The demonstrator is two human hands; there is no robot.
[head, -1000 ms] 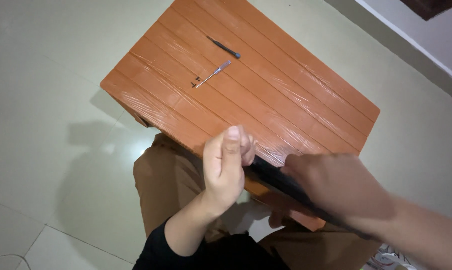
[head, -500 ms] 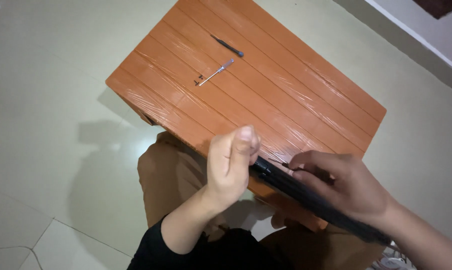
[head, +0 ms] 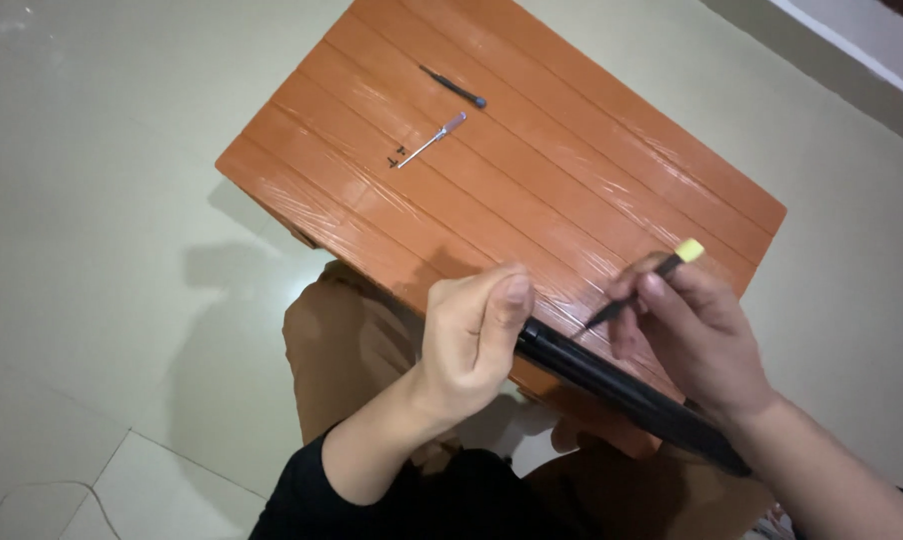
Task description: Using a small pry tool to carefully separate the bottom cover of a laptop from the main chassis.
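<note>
Prying at a slim black device over the low orange table

My left hand is clamped on one end of the black device, held on edge; my right hand pinches a thin yellow-tipped tool, its point at the top edge. If the tip skids off that narrow edge, I judge it could gouge the case or jab my thumb. Two small screwdrivers lie well apart on the table.

Right hand lifted off black device, now gripping yellow-tipped tool.
</note>
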